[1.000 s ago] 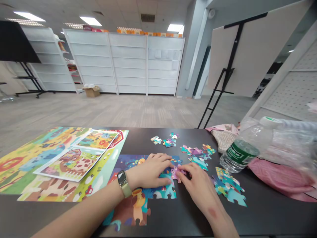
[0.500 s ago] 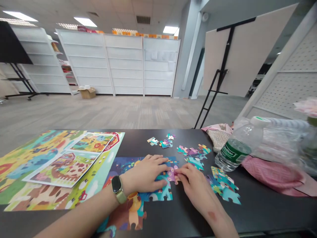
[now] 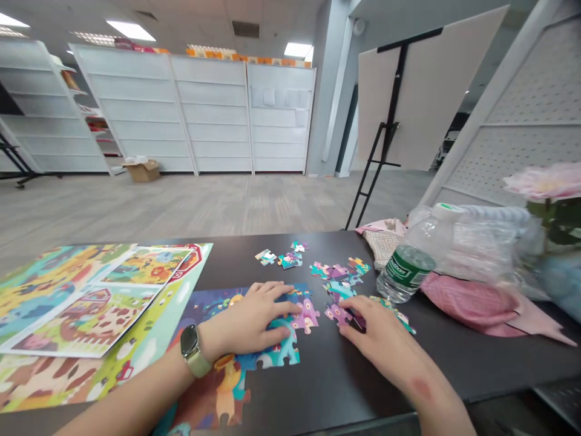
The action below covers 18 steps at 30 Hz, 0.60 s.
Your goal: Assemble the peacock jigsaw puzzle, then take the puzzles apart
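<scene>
A partly joined jigsaw puzzle [image 3: 222, 387] lies on the dark table, with blue, orange and brown areas. My left hand [image 3: 261, 318] rests flat across it, fingers spread, a watch on its wrist. Beside those fingertips, a purple puzzle piece [image 3: 307, 316] sits at the right edge of the joined part. Thumb and forefinger of my right hand [image 3: 379, 330] close on another purple puzzle piece [image 3: 337, 313], a short way to the right of the joined part. Some loose pieces are partly covered by this hand.
Loose puzzle pieces [image 3: 336, 272] lie beyond my right hand, with several more [image 3: 290, 259] farther back. Printed picture sheets [image 3: 122, 303] cover the table's left side. A water bottle [image 3: 406, 260], a pink cloth bag [image 3: 472, 303] and clear plastic wrap stand at the right.
My right hand has moved right, away from the purple piece at the puzzle's edge, to another purple piece among the loose ones. My left hand stays on the puzzle. The view has turned slightly right.
</scene>
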Each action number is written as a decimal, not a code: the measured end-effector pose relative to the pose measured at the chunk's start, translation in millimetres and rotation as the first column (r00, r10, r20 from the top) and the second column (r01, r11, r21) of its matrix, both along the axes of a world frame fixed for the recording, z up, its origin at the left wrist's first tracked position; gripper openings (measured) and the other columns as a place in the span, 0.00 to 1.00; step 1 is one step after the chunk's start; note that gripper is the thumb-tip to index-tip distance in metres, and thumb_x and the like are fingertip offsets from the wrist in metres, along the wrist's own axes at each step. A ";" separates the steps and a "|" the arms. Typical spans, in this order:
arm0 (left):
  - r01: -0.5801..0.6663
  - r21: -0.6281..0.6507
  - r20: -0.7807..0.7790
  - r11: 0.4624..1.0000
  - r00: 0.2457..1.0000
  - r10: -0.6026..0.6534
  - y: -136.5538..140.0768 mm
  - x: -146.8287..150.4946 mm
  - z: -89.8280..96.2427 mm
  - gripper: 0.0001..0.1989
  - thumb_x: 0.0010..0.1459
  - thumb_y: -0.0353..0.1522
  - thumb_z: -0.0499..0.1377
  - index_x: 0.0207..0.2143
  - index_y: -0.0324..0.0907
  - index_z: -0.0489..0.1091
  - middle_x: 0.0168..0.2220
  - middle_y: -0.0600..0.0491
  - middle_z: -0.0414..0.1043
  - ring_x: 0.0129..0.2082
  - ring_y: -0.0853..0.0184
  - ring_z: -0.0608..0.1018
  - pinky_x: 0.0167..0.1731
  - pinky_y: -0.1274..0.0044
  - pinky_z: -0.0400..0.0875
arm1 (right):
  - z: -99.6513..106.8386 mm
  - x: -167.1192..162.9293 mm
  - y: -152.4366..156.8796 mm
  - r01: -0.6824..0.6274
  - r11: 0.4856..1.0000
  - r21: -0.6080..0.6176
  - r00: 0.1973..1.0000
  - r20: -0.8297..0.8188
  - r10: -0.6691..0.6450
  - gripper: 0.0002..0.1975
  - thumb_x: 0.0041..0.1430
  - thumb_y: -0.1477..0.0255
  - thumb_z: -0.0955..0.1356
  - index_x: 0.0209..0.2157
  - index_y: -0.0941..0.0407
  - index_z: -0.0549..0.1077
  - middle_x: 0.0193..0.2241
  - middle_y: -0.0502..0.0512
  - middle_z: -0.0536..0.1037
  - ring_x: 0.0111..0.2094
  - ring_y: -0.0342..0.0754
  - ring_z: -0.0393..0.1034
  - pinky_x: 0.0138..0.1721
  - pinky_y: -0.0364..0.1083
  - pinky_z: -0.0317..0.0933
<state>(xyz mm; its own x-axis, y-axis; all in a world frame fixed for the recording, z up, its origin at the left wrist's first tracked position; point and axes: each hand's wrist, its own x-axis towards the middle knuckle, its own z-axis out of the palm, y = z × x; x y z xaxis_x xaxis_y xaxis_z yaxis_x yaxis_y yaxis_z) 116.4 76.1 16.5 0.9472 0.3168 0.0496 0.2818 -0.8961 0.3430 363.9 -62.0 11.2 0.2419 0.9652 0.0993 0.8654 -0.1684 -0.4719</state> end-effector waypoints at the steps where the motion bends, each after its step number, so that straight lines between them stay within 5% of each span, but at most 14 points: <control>1: -0.002 -0.004 0.004 1.000 1.000 0.002 -0.4 0.0 0.1 0.21 0.65 0.39 0.56 0.60 0.57 0.66 0.67 0.50 0.57 0.66 0.47 0.60 0.60 0.52 0.58 | -3.1 -3.1 0.8 -0.011 1.000 0.010 1.000 0.012 0.011 0.15 0.56 0.72 0.65 0.44 0.53 0.77 0.45 0.57 0.79 0.48 0.55 0.73 0.50 0.51 0.62; 11: 0.000 -0.008 0.028 1.000 1.000 0.000 -1.7 -0.4 -0.8 0.21 0.65 0.39 0.57 0.60 0.55 0.66 0.67 0.48 0.58 0.66 0.46 0.61 0.61 0.53 0.58 | 3.5 -18.7 9.3 0.078 0.996 0.030 0.997 -0.010 -0.078 0.15 0.56 0.72 0.67 0.46 0.53 0.74 0.42 0.55 0.74 0.40 0.51 0.72 0.43 0.48 0.64; 18: -0.002 0.002 0.037 1.000 0.999 0.002 -2.1 -0.3 -1.2 0.22 0.64 0.38 0.58 0.60 0.55 0.66 0.66 0.48 0.59 0.65 0.47 0.61 0.61 0.53 0.58 | -0.2 -30.4 17.8 -0.050 0.998 -0.040 0.998 -0.043 0.048 0.13 0.61 0.70 0.68 0.46 0.51 0.81 0.43 0.57 0.74 0.43 0.51 0.73 0.48 0.48 0.64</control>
<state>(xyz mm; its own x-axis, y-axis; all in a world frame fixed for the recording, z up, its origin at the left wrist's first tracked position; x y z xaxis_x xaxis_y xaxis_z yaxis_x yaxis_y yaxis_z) 116.0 74.1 15.4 0.9440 0.3186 0.0853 0.2708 -0.8963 0.3513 333.5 -44.2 11.1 0.1973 0.9791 0.0503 0.8527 -0.1461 -0.5016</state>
